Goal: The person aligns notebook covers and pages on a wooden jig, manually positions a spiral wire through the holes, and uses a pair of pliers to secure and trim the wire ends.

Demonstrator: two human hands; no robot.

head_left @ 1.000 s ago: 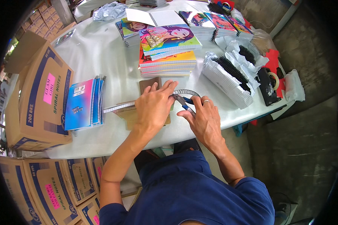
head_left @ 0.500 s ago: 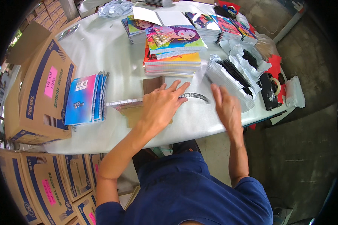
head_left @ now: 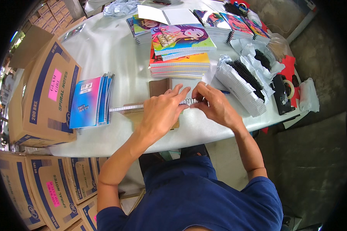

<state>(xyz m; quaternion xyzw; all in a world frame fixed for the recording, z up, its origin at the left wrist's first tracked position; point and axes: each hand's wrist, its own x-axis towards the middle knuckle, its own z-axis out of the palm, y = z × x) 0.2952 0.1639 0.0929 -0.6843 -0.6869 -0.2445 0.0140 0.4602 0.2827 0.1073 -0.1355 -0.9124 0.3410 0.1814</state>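
A notebook (head_left: 125, 108) stands edge up in front of me, its white punched spine showing left of my left hand (head_left: 161, 111). That hand is closed over the notebook, fingers reaching toward a black spiral coil (head_left: 188, 101) that sticks out to its right. My right hand (head_left: 216, 104) pinches the coil's free end between thumb and fingers. Behind the left hand lies a brown block (head_left: 159, 87), and a tan flat piece (head_left: 137, 119) shows under the notebook. Most of the notebook is hidden by my left hand.
Bound blue-pink notebooks (head_left: 89, 101) stack beside an open carton (head_left: 46, 92) on the left. Colourful notebook stacks (head_left: 181, 40) stand at the back. Right of my hands are paper-wrapped black coils (head_left: 245, 79) and a tape roll (head_left: 288, 89). More cartons (head_left: 52, 188) stand below the table's left.
My right hand has moved left from beside the coil and now grips its end. Less of the coil shows between the hands. My left hand stays on the notebook.
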